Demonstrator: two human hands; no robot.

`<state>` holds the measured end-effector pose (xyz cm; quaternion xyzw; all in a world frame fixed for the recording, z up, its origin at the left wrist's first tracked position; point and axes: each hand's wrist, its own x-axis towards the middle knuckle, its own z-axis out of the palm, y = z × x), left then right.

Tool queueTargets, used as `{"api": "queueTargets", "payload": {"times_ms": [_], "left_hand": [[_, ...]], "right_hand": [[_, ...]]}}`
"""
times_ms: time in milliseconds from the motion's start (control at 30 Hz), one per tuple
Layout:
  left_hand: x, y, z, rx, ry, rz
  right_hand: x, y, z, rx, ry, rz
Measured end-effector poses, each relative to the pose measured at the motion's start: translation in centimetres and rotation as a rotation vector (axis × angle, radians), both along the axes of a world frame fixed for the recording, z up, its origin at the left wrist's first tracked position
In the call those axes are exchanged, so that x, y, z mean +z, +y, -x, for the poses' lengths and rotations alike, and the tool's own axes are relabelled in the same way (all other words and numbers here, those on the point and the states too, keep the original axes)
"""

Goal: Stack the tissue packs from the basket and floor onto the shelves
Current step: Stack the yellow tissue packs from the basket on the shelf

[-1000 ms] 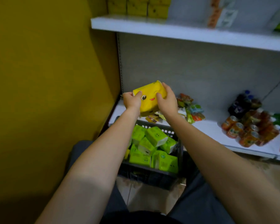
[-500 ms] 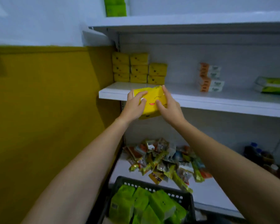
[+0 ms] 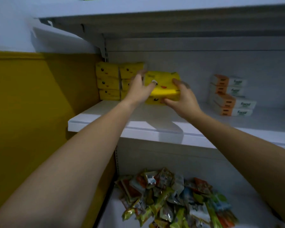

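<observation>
While you reach both bare arms up to the middle shelf [image 3: 105, 119], you hold one yellow tissue pack [image 3: 163, 84] between your two hands, cartoon face toward you. Your left grip [image 3: 138, 89] pinches the pack's left end, with the thumb on the front face by the printed eye and the fingers spread over the top edge behind. Your right grip [image 3: 183, 97] clamps the right end, thumb up by the top corner, fingers curled under the bottom edge. The pack is tilted a little and sits right over a second yellow pack [image 3: 155, 100] that lies on the shelf; blur hides whether the two touch. Just left of your left grip is a stack of yellow packs [image 3: 108, 81], two columns against the back panel in the shelf's left corner, beside the yellow wall [image 3: 39, 96]. Well to the right on the same shelf stand orange-and-white tissue packs [image 3: 229, 96], piled several high. Above is the underside of the upper shelf [image 3: 155, 27]. Below, the lower shelf [image 3: 237, 183] carries a loose heap of snack packets [image 3: 171, 195] in mixed colours, near its left end. Basket and floor are out of frame.
</observation>
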<state>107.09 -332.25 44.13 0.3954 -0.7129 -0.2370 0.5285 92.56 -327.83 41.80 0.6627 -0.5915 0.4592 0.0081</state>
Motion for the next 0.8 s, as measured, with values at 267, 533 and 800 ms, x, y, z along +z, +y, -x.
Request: {"api": "queueTargets", "payload": {"times_ms": [267,533,800], "left_hand": [[1.5,-6.9,2.1,-0.042,-0.112,0.06],[1.4,-13.1,4.8,0.105,-0.119,0.204],[0.2,-16.9,6.1,0.376,-0.146,0.157]], "right_hand": [[2.8,-7.9,1.9,-0.035,-0.088,0.013],[3.9,-14.1,4.1,-0.044,-0.161,0.042],[2.6,-17.4,4.1,-0.074,-0.113,0.022]]}}
